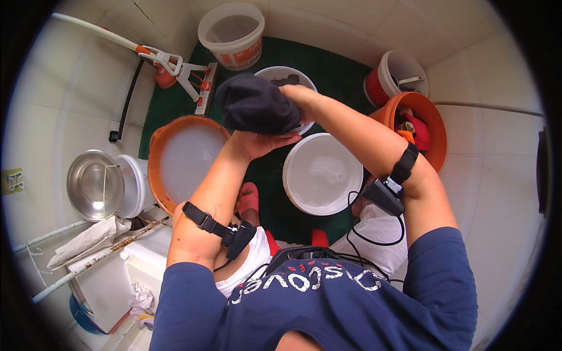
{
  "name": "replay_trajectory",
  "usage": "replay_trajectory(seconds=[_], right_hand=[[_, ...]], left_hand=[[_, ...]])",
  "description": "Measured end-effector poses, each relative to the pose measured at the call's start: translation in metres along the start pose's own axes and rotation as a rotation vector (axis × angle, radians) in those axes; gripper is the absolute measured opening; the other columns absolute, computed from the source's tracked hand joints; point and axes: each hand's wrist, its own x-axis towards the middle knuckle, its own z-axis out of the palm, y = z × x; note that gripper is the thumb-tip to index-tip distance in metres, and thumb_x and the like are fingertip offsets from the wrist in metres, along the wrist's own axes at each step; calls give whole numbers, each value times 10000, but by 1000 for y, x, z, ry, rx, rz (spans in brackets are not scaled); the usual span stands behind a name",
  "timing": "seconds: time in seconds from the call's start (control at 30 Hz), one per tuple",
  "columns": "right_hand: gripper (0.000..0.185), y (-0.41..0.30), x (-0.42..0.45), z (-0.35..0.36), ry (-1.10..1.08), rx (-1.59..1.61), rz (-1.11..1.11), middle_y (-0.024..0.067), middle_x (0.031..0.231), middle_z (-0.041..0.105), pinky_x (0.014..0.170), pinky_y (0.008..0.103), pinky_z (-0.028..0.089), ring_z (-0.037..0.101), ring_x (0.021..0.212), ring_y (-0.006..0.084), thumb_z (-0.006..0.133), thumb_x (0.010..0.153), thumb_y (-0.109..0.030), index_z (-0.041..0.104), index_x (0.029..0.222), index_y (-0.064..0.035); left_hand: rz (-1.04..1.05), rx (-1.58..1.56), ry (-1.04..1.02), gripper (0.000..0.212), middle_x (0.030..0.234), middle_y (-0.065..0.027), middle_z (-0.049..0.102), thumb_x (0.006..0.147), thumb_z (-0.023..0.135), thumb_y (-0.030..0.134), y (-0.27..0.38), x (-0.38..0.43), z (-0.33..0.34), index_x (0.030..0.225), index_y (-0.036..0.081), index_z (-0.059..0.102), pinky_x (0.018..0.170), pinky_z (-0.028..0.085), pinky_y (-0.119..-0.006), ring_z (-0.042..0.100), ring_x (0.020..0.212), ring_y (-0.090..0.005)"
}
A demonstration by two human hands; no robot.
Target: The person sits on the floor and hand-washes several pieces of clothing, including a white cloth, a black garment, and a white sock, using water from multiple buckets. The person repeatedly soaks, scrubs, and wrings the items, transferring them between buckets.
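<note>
A rounded dark navy cloth item (257,103), perhaps a cap, is up in front of me between both hands. My left hand (257,145) supports it from the near side, with the fingers pointing right beneath it. Its right side is in the grasp of my right hand (303,100), whose fingertips are partly hidden by the cloth. Behind and below it stands a white bucket (307,75) with dark cloth inside, mostly covered by my hands and the item. Nearer to me is a white bucket (286,175) filled with cloudy water (325,171).
To the left, an orange basin (156,164) holds whitish water. A white bucket (230,46) stands at the back, beside a squeeze mop (175,68). On the right are a red-and-white bucket (375,87) and an orange tub (439,145) with cloths. A rusty rack (101,259) is at lower left.
</note>
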Motion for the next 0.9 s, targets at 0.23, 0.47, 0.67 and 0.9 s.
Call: replay_trajectory(seconds=[0.23, 0.47, 0.67, 0.9], right_hand=[[790, 4, 14, -22, -125, -418, -82, 244, 1203, 611, 956, 479, 460, 639, 1028, 338, 568, 854, -644, 582, 1257, 35], [1191, 105, 4, -32, -392, 675, -50, 286, 1294, 540, 1057, 569, 375, 541, 1218, 388, 400, 690, -913, 416, 1374, 63], [1172, 105, 37, 37, -892, 1395, -293, 148, 1294, 584, 1033, 541, 416, 576, 1170, 320, 451, 581, -934, 470, 1370, -68], [564, 64, 49, 16, -448, 1285, -316, 152, 1158, 662, 940, 454, 520, 638, 1062, 284, 667, 868, -479, 599, 1200, -28]], left_hand=[[232, -378, -34, 533, 1338, -242, 486, 1010, 419, 394, -31, 16, 5, 1339, -25, 427, 1048, 455, -457, 536, 1192, -357], [228, -829, -190, 483, 1252, -201, 449, 897, 572, 153, -11, 12, 8, 1295, -64, 404, 987, 462, -417, 519, 1145, -312], [137, -925, -222, 500, 1257, -195, 455, 899, 556, 119, -28, -11, 24, 1328, -66, 379, 951, 474, -394, 534, 1110, -298], [-98, -600, -44, 531, 1191, -183, 540, 961, 531, 365, -14, -32, 16, 1284, -53, 475, 925, 494, -379, 569, 1062, -279]])
